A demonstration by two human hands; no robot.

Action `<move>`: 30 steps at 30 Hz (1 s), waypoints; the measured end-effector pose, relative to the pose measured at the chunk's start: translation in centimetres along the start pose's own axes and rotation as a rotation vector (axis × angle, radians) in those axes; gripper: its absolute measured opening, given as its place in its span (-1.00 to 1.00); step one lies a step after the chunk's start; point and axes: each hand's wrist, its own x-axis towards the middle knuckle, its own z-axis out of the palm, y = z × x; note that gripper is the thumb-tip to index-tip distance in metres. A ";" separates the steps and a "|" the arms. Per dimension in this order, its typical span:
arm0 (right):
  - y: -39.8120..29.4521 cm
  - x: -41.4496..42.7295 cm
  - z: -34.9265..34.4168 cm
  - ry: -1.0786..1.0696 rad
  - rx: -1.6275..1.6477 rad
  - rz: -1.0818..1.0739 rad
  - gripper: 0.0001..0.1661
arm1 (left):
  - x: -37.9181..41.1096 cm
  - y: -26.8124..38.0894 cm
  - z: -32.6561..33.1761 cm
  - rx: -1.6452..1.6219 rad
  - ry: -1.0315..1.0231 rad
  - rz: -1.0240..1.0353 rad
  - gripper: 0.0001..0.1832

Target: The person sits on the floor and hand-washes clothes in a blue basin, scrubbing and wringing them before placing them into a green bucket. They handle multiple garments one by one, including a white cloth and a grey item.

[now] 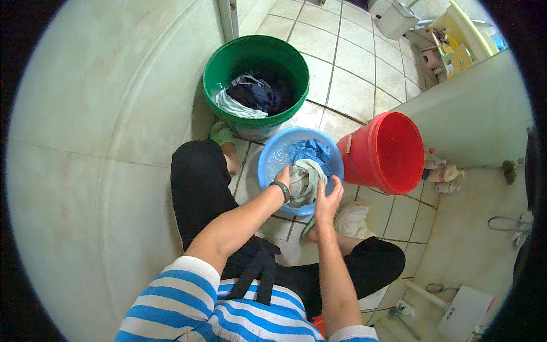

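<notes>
A light blue plastic basin (266, 160) stands on the tiled floor between my feet. In it lie a pale grey-green wet cloth (305, 181) and, behind that, a crumpled blue cloth (314, 151). My left hand (283, 178), with a dark bangle at the wrist, grips the pale cloth's left side; its fingertips are partly hidden. At the cloth's right edge, my right hand (328, 199) has its thumb against the fabric. Its fingers are spread near the basin's right rim, with a gap between them and the thumb. Sudsy water shows at the basin's left.
A green bucket (256, 121) holding dark and pale clothes stands beyond the basin. To the right, a red bucket (363, 149) leans over sideways. Several bottles (444, 174) stand by the right wall. A whitish crumpled bag (354, 220) lies beside my right foot.
</notes>
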 end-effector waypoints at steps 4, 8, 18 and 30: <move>-1.3 -2.7 0.5 -0.204 -0.135 -0.132 -0.48 | -0.2 -0.6 -0.1 0.059 0.057 0.061 -0.54; 5.1 -0.2 0.9 -0.215 0.544 0.429 -0.68 | -2.3 -0.2 1.6 0.129 0.066 0.056 -0.57; -0.2 4.2 -4.4 -0.511 0.598 0.381 -0.79 | -4.8 0.7 1.6 1.303 -0.348 0.865 -0.19; -5.1 7.8 -9.4 -0.407 1.142 0.469 -0.74 | -11.1 4.0 6.0 1.199 -0.572 0.870 -0.84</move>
